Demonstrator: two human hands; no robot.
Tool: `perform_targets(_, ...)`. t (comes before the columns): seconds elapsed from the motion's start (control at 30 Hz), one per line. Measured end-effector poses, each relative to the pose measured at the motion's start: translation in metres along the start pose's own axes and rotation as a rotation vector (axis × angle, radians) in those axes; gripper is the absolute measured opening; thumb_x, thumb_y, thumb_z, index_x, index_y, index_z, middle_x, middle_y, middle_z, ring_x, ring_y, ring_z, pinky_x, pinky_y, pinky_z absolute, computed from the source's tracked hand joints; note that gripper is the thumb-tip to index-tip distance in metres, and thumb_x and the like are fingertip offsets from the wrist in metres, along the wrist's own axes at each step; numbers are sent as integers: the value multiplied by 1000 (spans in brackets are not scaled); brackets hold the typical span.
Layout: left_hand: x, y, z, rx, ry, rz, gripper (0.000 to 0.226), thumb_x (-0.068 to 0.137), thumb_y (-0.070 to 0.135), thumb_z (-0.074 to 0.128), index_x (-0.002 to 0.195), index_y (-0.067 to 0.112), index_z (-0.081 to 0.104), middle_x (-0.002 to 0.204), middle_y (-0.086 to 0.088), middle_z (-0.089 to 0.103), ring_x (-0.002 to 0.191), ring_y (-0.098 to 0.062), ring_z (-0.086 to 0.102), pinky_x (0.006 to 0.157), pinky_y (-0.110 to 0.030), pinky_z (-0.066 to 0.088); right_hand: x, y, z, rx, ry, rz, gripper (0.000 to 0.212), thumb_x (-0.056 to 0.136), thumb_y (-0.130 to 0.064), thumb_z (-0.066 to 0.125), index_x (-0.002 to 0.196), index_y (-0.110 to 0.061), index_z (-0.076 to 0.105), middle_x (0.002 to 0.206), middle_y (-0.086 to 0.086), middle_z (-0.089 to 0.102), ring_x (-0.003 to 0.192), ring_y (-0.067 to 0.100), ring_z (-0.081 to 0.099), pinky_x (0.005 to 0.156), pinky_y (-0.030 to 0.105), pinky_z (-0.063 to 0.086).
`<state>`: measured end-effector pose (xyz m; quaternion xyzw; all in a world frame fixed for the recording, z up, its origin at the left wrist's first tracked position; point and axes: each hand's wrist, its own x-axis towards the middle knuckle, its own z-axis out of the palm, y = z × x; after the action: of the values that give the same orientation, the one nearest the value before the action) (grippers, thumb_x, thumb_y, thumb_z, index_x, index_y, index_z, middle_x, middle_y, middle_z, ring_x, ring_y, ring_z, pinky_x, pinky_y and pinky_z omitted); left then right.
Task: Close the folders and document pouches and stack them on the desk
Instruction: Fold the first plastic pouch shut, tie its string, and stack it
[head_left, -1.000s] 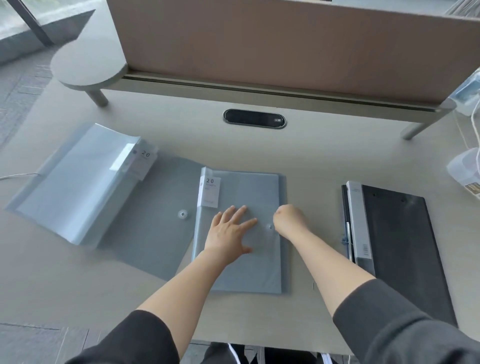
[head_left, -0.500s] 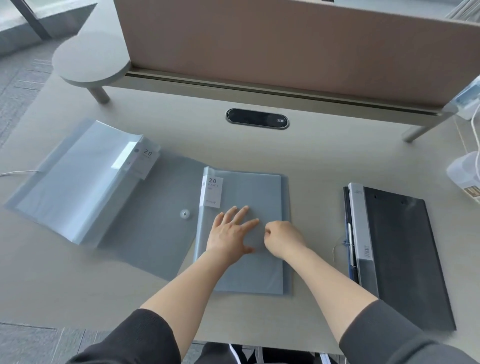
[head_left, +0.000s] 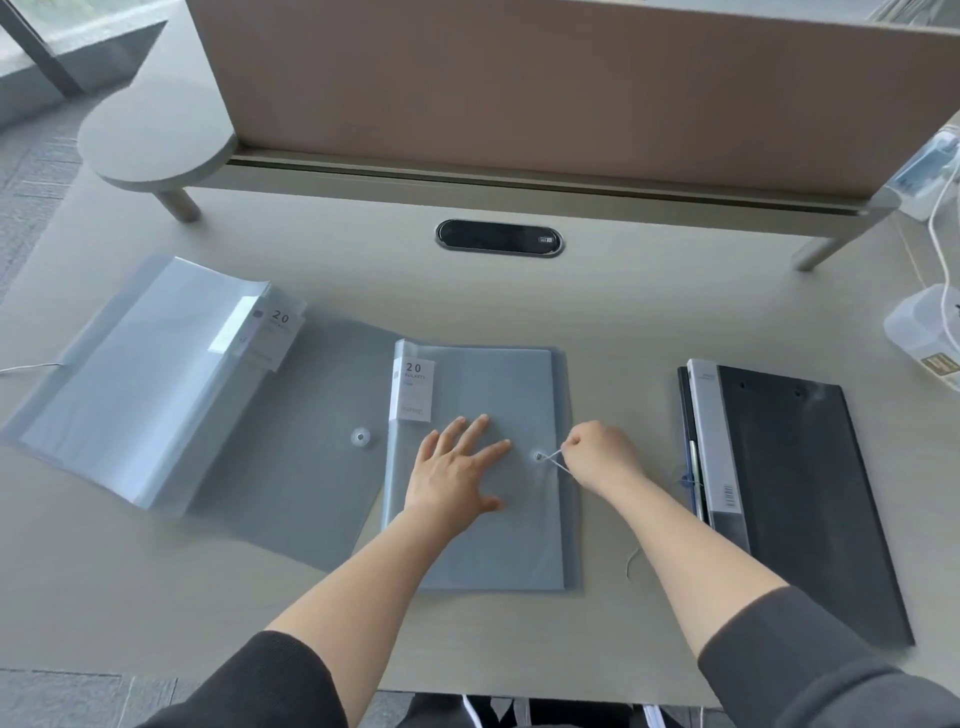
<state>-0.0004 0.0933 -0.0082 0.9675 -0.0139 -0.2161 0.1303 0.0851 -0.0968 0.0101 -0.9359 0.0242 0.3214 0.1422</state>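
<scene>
A grey-blue folder (head_left: 483, 540) lies closed in the middle of the desk (head_left: 623, 306). My left hand (head_left: 457, 467) presses flat on its cover with fingers spread. My right hand (head_left: 597, 452) pinches a thin string (head_left: 554, 460) stretched to the round button (head_left: 538, 457) near the folder's right edge. To the left, a second grey-blue folder (head_left: 171, 395) lies open, its back cover spread out with a button (head_left: 360, 436) on it. A black folder (head_left: 789, 478) with a grey spine lies closed at the right.
A brown partition (head_left: 519, 78) on a raised shelf runs along the back. An oval cable port (head_left: 498, 238) sits behind the folders. A clear plastic container (head_left: 924, 332) and white cables stand at the far right. The desk's front edge is near my sleeves.
My right hand has moved right from the folder's middle to its right edge, and the string is now visible, taut to the button. My left hand stays flat on the cover.
</scene>
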Motion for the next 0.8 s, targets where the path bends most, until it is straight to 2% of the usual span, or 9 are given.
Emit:
perform_targets(0.17, -1, 0, -1, -7, -12, -4, 77, 84, 57, 63, 150, 48, 25, 166, 12, 1, 153, -18, -2, 123, -40, 3, 16, -19, -2, 28, -31, -57, 21, 89, -17, 47, 77, -12, 65, 89, 8, 71, 78, 29, 61, 63, 28, 43)
perform_targets(0.3, -1, 0, -1, 2, -20, -4, 77, 84, 58, 63, 150, 49, 24, 166, 12, 1, 153, -18, -2, 123, -41, 4, 18, -30, 1, 47, -34, -94, 22, 91, -22, 51, 71, -15, 57, 80, 5, 67, 75, 28, 62, 61, 30, 47)
perform_targets(0.43, 0, 1, -1, -7, -19, -14, 77, 83, 57, 64, 149, 49, 26, 166, 12, 3, 153, -18, 0, 123, -40, 3, 12, -19, 4, 156, -7, -69, 20, 91, -29, 54, 76, -17, 55, 66, -9, 59, 69, 21, 58, 56, 28, 38)
perform_targets(0.53, -1, 2, -5, -11, -9, -32, 72, 85, 54, 64, 148, 46, 31, 166, 10, 8, 152, -19, 4, 122, -39, 6, 7, -6, -1, 254, 76, -2, 21, 92, -40, 53, 87, -19, 55, 77, -5, 61, 74, 22, 57, 60, 31, 37)
perform_targets(0.6, -5, -1, -10, -65, 51, -105, 65, 89, 48, 62, 148, 40, 36, 165, 5, 15, 152, -22, 10, 121, -38, 9, 2, 4, -6, 292, 126, 46, 22, 93, -38, 48, 94, -18, 56, 83, -3, 62, 78, 24, 57, 64, 32, 39)
perform_targets(0.67, -12, -8, -17, -154, 182, -234, 61, 91, 40, 62, 147, 32, 40, 162, -1, 23, 150, -26, 17, 119, -39, 15, -4, 13, -5, 320, 137, 88, 23, 91, -31, 44, 92, -16, 60, 85, -2, 67, 79, 26, 62, 67, 33, 48)
perform_targets(0.73, -22, -18, -21, -254, 285, -405, 58, 92, 34, 60, 147, 25, 41, 158, -5, 31, 145, -30, 25, 114, -42, 24, -12, 22, -1, 344, 125, 131, 26, 83, -27, 41, 82, -15, 64, 80, 1, 72, 72, 30, 67, 69, 37, 55)
perform_targets(0.8, -31, -30, -24, -382, 293, -565, 55, 93, 31, 57, 145, 22, 41, 151, -6, 37, 137, -32, 33, 106, -44, 34, -17, 26, 5, 403, 105, 150, 27, 79, -24, 42, 77, -11, 66, 75, 4, 73, 60, 31, 68, 65, 41, 58)
